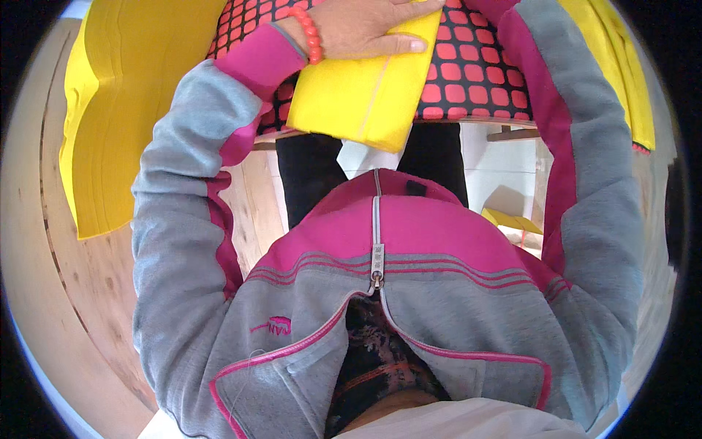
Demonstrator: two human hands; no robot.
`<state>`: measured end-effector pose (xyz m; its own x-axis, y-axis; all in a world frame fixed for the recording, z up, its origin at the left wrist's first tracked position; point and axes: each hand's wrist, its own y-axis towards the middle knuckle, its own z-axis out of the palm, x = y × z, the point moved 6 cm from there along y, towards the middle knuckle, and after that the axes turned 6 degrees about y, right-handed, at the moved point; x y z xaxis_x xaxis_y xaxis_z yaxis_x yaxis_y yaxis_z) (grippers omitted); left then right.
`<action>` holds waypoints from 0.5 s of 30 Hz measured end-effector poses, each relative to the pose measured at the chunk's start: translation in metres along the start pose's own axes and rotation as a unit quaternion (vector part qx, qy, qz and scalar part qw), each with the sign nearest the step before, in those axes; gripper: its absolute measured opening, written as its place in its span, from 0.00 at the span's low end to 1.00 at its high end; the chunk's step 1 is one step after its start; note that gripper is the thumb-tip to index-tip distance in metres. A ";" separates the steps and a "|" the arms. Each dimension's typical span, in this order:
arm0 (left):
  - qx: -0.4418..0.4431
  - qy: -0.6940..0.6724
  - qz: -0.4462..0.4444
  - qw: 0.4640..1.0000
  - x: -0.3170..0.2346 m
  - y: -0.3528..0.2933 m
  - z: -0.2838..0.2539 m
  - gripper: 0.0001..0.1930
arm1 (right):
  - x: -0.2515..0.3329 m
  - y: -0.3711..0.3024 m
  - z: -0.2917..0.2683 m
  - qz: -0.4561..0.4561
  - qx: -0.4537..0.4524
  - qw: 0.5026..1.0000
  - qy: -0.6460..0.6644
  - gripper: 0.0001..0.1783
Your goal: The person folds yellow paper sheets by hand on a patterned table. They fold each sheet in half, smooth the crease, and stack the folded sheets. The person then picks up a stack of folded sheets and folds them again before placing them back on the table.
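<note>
My left hand (357, 31), with a red bead bracelet (306, 34) at its wrist, lies flat on a folded yellow felt-like sheet (358, 99). Its fingers are stretched out and its thumb points right across the sheet. One end of the sheet hangs over the table's near edge, and a thin pale line runs along it. Underneath is a table covering (468, 80) with red rounded squares on black. My right arm (585, 110) reaches forward along the right side; its hand is beyond the upper edge of the picture.
A large yellow stack of sheets (124, 110) hangs off the table at the left. More yellow material (618, 66) drapes at the far right, outside my right arm. Below the table, a small yellow piece (512, 220) shows near my right side. The floor (95, 293) is wood-coloured.
</note>
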<state>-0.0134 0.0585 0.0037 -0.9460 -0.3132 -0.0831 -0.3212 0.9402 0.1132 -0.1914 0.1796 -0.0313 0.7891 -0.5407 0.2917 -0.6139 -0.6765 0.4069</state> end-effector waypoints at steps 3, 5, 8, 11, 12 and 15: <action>-0.014 0.030 0.000 0.999 -0.013 -0.008 0.004 0.38 | 0.004 -0.002 -0.005 0.018 -0.007 1.000 -0.005 0.30; -0.004 0.016 0.003 1.000 -0.024 -0.019 0.002 0.38 | 0.012 -0.002 -0.001 0.004 -0.018 1.000 -0.003 0.30; 0.001 0.001 -0.008 1.000 -0.038 -0.031 0.000 0.38 | 0.017 0.001 -0.004 -0.025 -0.022 0.999 0.011 0.29; -0.027 0.044 -0.021 0.998 -0.054 -0.044 -0.003 0.36 | 0.021 -0.005 -0.011 -0.009 -0.024 0.999 0.025 0.29; -0.025 0.042 -0.031 0.998 -0.058 -0.047 -0.001 0.37 | 0.023 -0.005 -0.011 -0.008 -0.025 0.999 0.022 0.28; 0.002 0.052 -0.064 0.997 -0.065 -0.056 0.003 0.38 | 0.027 0.000 -0.010 -0.016 -0.017 0.999 0.022 0.27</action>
<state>0.0662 0.0264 -0.0004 -0.8970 -0.4421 0.0069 -0.4390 0.8923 0.1052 -0.1702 0.1699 -0.0148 0.8089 -0.4960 0.3156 -0.5878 -0.6753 0.4455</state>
